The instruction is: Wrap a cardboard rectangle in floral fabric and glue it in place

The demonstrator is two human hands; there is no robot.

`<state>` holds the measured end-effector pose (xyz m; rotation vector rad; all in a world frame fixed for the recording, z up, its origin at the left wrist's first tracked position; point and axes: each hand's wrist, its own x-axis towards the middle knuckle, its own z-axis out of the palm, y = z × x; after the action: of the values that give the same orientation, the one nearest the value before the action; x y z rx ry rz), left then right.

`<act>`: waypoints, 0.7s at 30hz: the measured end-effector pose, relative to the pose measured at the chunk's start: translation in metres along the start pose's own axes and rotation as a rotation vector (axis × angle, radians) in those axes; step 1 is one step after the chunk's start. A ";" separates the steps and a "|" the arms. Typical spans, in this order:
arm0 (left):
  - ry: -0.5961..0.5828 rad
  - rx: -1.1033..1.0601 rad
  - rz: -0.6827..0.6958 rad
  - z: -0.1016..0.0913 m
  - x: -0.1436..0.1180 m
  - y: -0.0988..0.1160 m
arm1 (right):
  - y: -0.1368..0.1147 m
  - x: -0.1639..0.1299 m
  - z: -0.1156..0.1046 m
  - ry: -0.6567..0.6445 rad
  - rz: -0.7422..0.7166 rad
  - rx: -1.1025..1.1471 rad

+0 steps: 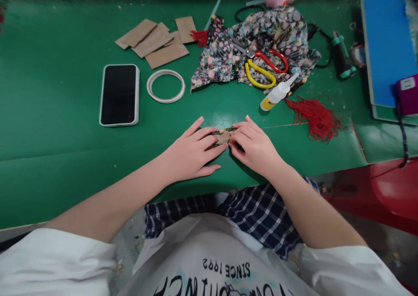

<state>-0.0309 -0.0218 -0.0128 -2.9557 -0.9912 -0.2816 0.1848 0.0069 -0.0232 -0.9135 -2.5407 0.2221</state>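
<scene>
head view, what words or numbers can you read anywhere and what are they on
"SINCE 1992": printed on the white T-shirt, upside down from this view.
Larger dark letters below it on the shirt: cut off at the frame edge, not readable.
White label on the purple device: too small to read.
Glue bottle: no legible label.
Phone: screen dark, no text.
Small card piece between the hands: no text visible.

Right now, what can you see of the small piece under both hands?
The piece is a small tan cardboard bit with dark floral fabric showing at its edges, apparently wrapped around it. It lies flat on the green table, near the front edge. The left hand presses on it from one side and the right hand from the other, fingers meeting over it. Most of it is hidden, so its full shape cannot be told.
</scene>
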 end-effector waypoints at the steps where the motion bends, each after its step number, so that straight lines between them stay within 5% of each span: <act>1: 0.005 -0.003 -0.008 0.000 0.001 0.000 | 0.000 0.000 0.000 -0.001 0.001 0.001; 12: 0.009 -0.234 -0.069 -0.010 -0.004 -0.010 | -0.002 0.000 -0.001 0.033 0.029 0.007; 21: 0.011 -0.136 0.001 -0.009 -0.008 -0.010 | -0.005 0.001 0.004 0.057 0.062 -0.021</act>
<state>-0.0442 -0.0193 -0.0061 -3.0711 -1.0090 -0.3803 0.1796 0.0034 -0.0251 -0.9941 -2.4693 0.1853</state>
